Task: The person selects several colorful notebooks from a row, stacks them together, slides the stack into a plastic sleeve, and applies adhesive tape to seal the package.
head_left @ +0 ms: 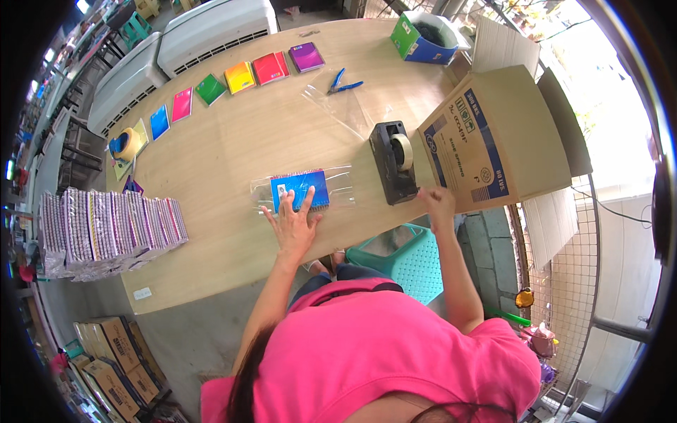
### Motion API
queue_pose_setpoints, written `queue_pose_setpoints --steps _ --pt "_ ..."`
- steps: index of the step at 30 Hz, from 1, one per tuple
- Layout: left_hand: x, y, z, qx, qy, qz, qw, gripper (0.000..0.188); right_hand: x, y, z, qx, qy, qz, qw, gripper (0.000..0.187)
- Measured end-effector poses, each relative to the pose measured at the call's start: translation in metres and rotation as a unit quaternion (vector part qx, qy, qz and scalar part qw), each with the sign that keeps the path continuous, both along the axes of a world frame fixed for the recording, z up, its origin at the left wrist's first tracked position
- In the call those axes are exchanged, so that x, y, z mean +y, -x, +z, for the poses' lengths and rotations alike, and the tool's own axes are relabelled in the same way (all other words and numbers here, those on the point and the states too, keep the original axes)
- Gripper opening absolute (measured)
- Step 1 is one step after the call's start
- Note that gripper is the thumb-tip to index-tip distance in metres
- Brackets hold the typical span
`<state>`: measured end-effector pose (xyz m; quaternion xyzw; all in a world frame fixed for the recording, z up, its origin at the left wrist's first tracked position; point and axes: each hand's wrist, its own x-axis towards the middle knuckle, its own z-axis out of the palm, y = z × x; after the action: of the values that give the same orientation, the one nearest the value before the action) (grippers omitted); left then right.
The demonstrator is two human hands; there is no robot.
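Observation:
A blue spiral notebook lies in a clear plastic wrapper near the table's front edge. My left hand rests on it with its fingers spread, pressing on the lower part of the cover. To the right stands a black tape dispenser with a roll of tape in it. Just beside the dispenser's near end, my right hand is closed in a pinch. Whatever is between those fingertips is too small to make out.
Small coloured notebooks form a curved row along the far side. Blue-handled pliers lie by clear plastic. Stacked notebooks fill the left corner. An open cardboard box stands right; a green stool sits below the table edge.

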<state>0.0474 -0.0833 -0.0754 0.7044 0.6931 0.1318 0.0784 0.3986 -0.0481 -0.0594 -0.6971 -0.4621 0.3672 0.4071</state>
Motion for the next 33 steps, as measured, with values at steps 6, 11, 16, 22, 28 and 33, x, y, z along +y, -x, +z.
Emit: queue_pose_setpoints --steps 6,11,16,22,28,33 --pt "0.000 -0.002 0.011 -0.017 0.031 0.000 0.999 0.085 -0.034 0.046 -0.039 0.545 0.218 -0.181 0.789 0.021" --pt "-0.006 0.001 0.014 -0.039 0.037 0.024 0.998 0.093 0.011 0.140 0.038 0.218 0.061 0.213 0.951 0.059" --pt "-0.009 0.000 -0.001 -0.031 0.017 0.022 0.999 0.092 0.111 0.247 0.043 -0.143 -0.061 0.613 0.775 0.116" --pt "-0.027 -0.005 0.017 -0.101 -0.026 0.058 0.993 0.085 0.150 0.264 0.014 -0.443 0.040 0.581 0.682 0.127" --pt "-0.046 0.023 -0.090 -0.481 0.066 0.077 0.871 0.086 0.148 0.261 0.016 -0.390 -0.032 0.616 0.684 0.109" --pt "-0.005 -0.018 0.002 -0.659 -0.188 0.132 0.716 0.099 0.109 0.223 0.000 -0.010 -0.027 0.526 0.850 0.099"
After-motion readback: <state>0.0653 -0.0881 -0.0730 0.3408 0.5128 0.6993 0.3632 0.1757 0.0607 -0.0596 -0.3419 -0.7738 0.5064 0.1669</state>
